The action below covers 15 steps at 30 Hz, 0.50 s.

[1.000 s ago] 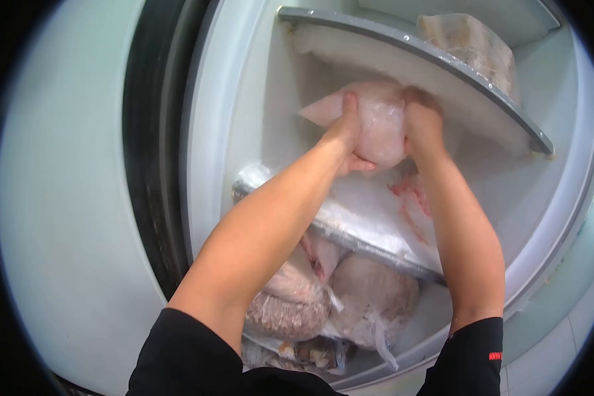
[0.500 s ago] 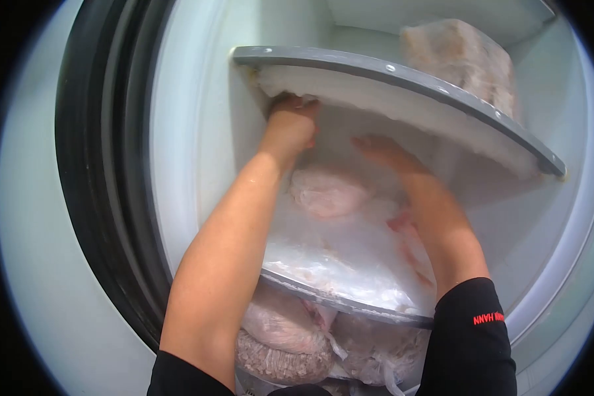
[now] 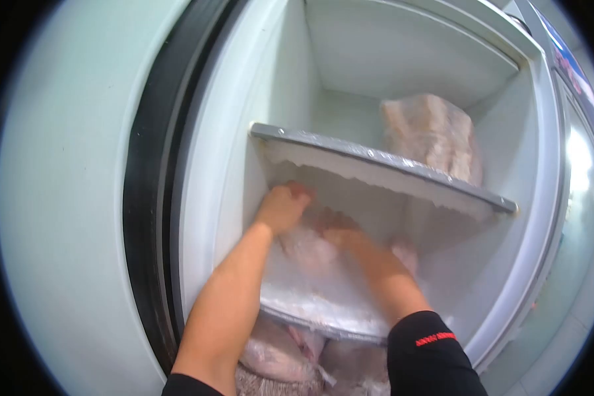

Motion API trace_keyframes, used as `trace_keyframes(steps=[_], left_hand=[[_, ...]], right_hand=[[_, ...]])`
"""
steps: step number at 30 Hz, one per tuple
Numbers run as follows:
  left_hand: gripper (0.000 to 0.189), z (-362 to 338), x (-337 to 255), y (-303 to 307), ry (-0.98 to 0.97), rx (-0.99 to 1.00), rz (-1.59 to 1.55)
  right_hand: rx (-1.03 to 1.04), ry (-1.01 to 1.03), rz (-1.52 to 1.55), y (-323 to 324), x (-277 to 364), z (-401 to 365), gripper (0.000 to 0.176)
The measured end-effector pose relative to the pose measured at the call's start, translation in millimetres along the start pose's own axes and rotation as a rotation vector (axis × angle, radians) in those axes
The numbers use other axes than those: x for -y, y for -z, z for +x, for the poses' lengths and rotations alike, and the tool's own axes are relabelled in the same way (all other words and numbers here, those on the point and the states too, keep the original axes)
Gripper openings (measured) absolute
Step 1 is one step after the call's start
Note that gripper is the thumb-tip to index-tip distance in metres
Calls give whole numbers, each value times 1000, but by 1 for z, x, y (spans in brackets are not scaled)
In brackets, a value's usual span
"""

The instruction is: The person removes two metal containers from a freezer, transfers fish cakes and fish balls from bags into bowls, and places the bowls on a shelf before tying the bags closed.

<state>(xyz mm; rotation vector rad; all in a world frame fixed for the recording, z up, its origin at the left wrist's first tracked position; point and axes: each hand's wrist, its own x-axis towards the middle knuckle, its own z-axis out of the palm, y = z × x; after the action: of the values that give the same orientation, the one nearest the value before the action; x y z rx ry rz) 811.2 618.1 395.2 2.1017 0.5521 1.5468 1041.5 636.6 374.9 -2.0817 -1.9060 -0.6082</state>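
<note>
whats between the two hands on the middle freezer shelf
A pale pink frozen bag lies between the left hand and the right hand, resting on the frosty shelf. This shows in the head view.

Small red lettering (image 3: 435, 339) on the black sleeve (image 3: 421, 366), too blurred to read; nothing else legible
</note>
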Motion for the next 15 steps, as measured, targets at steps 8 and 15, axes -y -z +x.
trace_keyframes(steps=[8, 15], left_hand=[[67, -64, -61, -15, 178, 668, 622], [61, -116, -34, 10, 283, 710, 892]], right_hand=[[649, -21, 0, 100, 25, -184, 87], [427, 34, 122, 88, -36, -279, 53]])
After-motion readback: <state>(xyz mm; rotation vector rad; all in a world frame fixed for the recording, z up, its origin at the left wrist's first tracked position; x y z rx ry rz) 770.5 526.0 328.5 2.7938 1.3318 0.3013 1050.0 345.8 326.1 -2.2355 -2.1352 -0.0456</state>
